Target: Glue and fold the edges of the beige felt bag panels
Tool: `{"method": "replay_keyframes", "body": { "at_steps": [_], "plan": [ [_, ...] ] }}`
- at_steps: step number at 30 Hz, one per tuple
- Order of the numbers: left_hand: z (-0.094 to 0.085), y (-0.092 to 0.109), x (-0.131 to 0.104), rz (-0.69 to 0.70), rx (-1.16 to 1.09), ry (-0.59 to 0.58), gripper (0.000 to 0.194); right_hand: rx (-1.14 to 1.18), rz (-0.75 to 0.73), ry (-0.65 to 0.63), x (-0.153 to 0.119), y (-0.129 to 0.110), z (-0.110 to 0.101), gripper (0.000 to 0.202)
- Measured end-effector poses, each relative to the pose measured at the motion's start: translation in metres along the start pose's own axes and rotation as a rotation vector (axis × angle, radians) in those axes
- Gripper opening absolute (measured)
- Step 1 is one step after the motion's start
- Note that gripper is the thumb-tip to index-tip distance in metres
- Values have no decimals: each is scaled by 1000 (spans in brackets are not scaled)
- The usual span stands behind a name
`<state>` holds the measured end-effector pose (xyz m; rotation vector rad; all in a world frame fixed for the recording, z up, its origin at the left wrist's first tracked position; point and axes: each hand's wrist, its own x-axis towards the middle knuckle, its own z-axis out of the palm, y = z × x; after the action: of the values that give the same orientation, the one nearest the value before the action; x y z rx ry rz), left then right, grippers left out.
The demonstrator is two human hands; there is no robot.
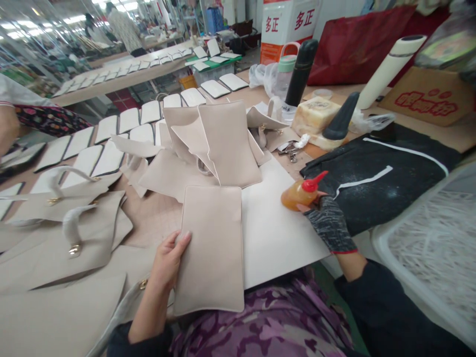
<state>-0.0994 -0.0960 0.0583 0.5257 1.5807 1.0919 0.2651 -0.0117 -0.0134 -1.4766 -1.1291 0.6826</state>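
Note:
My bare left hand (171,260) grips the left edge of a flat beige bag panel (211,248) with rounded corners, thumb on top. The panel's near end reaches over the table edge toward my apron. In a grey fingerless glove, my right hand (329,218) is closed around a squeeze bottle (297,196) of amber liquid with a red cap and nozzle. The bottle lies tilted over a white sheet (277,228), its nozzle pointing up and right. Beyond the held panel, more beige bag pieces (230,144) are piled, some standing up.
Beige pieces with handles (74,228) lie at left. Rows of white dark-edged panels (107,156) stretch behind. At right are a black cloth (401,183), a bin of white strips (439,248), a black bottle (301,72) and a white flask (390,72). Another person's arm (7,124) shows far left.

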Motion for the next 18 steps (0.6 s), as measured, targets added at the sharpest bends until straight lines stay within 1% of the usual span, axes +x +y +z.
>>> {"method": "replay_keyframes", "body": {
  "at_steps": [2,4,5,6,7,8,9,10,11,13,15,16,18],
  "plan": [
    [1,6,-6,21,-33,1,43,-188,-99,106,-15,-9,-3,52],
    [5,11,-11,44,-49,16,45,-347,-231,232,-35,-27,1,45],
    [7,12,-14,57,-52,23,47,-371,-261,235,-47,-37,8,38],
    [9,14,-16,69,-49,30,48,-337,-231,145,-58,-47,17,31],
    [12,15,-18,84,-40,35,49,-254,-181,-2,-69,-56,28,28],
    [15,15,-20,104,-22,38,50,-156,-118,-167,-78,-65,40,31],
    [18,15,-22,134,15,40,49,-90,-67,-293,-86,-72,51,32],
    [20,14,-23,180,83,49,46,-56,-50,-384,-93,-80,62,31],
    [22,13,-25,247,186,79,42,-57,-60,-433,-99,-86,71,30],
    [25,10,-30,423,463,187,33,-110,-149,-444,-107,-97,82,28],
    [25,7,-34,586,706,291,28,-161,-246,-410,-110,-104,86,28],
    [25,5,-36,635,774,312,27,-172,-263,-393,-109,-105,87,28],
    [25,2,-38,674,818,286,27,-180,-233,-367,-102,-103,87,28]
  ]
}}
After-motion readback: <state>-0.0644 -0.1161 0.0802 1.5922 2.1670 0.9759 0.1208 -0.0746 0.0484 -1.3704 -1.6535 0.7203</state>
